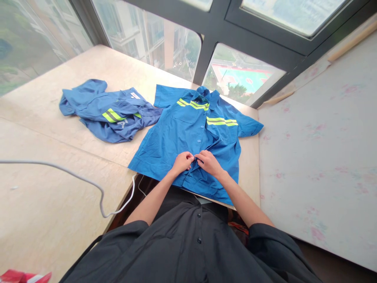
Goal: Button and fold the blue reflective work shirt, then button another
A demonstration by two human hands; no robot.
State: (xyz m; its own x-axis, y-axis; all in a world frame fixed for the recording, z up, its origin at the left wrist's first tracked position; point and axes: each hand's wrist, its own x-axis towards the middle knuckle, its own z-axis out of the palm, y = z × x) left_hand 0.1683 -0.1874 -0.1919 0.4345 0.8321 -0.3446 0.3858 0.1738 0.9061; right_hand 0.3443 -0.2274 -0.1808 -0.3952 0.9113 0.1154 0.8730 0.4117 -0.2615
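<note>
A blue short-sleeved work shirt point(173, 137) with yellow-and-grey reflective strips lies spread face up, its collar toward the window. Its front is open in the upper part, and buttons show along one edge. My left hand point(183, 162) pinches the shirt's front edge low on the placket, fingers closed. Right beside it, my right hand point(208, 162) is also closed on the facing front edge. The fingertips of both hands nearly meet, and whatever small part lies between them is hidden.
A second blue garment point(118, 112) with reflective strips lies crumpled at left. A white cable point(85, 181) crosses the pale tabletop point(53, 157) and hangs over its edge. Windows stand behind, a flowered wall point(318, 157) at right. A red-and-white item point(26, 276) sits bottom left.
</note>
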